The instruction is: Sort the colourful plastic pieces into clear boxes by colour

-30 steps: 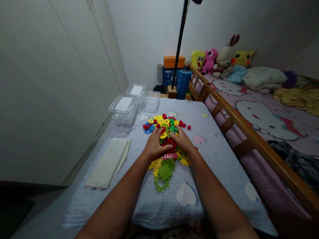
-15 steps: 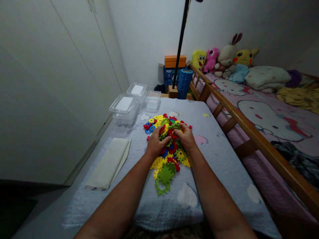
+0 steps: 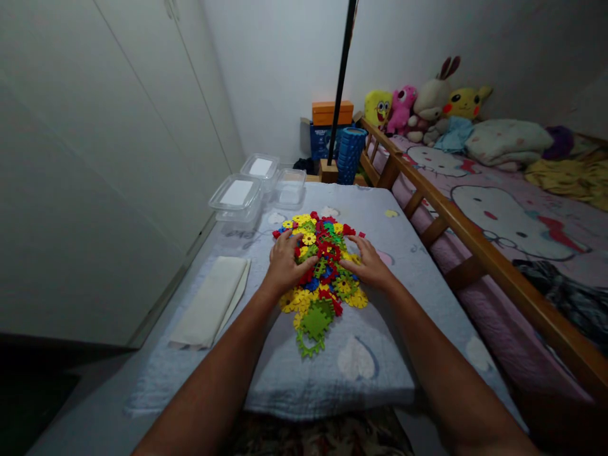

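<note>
A heap of plastic gear-shaped toy pieces [image 3: 327, 253] in red, yellow, green and blue lies in the middle of the cloth-covered table [image 3: 418, 342]. My left hand [image 3: 287, 259] rests against the heap's left side, its fingers apart. On the opposite side my right hand [image 3: 368, 263] is spread along the pieces, thumb pointing inward. Neither hand has a piece lifted. Closest to me, a green square gear piece [image 3: 316, 322] lies beside a green toothed ring [image 3: 311, 348]. Some pieces are hidden under my fingers.
Clear plastic boxes [image 3: 236, 193] with white labels stand at the table's back left. A folded cream cloth [image 3: 209, 304] lies to the left. The wooden bed rail [image 3: 456, 218] runs along the right, and a black pole [image 3: 341, 82] rises behind the table.
My hands have moved apart, outward to both sides of the heap, and the fingers have opened. The pieces gathered between them now lie loose in the heap.
</note>
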`<state>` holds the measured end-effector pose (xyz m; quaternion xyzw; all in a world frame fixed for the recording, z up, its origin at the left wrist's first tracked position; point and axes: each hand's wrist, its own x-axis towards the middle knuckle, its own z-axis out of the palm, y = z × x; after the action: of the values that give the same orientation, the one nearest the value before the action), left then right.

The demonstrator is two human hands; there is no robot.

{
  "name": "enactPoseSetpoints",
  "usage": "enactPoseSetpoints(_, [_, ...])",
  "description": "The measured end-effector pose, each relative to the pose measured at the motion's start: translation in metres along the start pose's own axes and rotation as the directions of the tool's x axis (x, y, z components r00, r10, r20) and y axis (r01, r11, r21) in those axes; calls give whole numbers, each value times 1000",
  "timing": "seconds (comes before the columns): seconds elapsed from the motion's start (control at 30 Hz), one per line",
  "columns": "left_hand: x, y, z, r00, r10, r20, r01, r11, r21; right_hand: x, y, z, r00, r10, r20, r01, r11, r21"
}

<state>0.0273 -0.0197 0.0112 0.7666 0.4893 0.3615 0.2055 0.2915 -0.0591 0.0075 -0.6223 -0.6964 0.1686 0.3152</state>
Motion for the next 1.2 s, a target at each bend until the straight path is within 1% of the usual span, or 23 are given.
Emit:
enactPoseSetpoints(0.1, [-13,-1,-15,989,45,143,-54,997,55,-26,6,-4,993,-24,113,41,987,-157])
enactPoseSetpoints(0.17, [-28,-1,-24,964,91,251,-109,992,59,-41,7,-3,982,-10,190,51,977,-209])
enactPoseSetpoints(0.23, [-46,0,-29,927,130,351,-160,985,58,-51,8,2,970,-5,241,61,972,-227])
enactPoseSetpoints(0.33, [-71,1,-28,884,159,440,-207,976,63,-56,7,10,965,-20,263,82,970,-227])
enactPoseSetpoints(0.43, [-84,3,-20,863,163,478,-222,973,70,-53,5,18,974,-23,227,80,966,-244])
enactPoseSetpoints(0.5, [-86,4,-12,865,158,475,-218,973,72,-49,3,21,981,-15,192,66,962,-265])
enactPoseSetpoints(0.63, [-77,7,0,896,135,424,-189,978,87,-42,3,23,987,-7,157,51,959,-277])
enactPoseSetpoints(0.8, [-54,9,12,939,134,315,-173,980,97,-36,5,21,994,-29,104,57,959,-276])
enactPoseSetpoints(0.93, [-33,11,21,967,126,220,-148,986,83,-29,8,20,999,-31,27,37,970,-239])
enactPoseSetpoints(1.1, [-11,12,27,988,103,119,-112,991,68,-16,14,18,996,-78,-43,69,980,-189])
enactPoseSetpoints(1.2, [-1,13,26,995,67,67,-71,996,52,-6,17,16,994,-68,-83,53,982,-179])
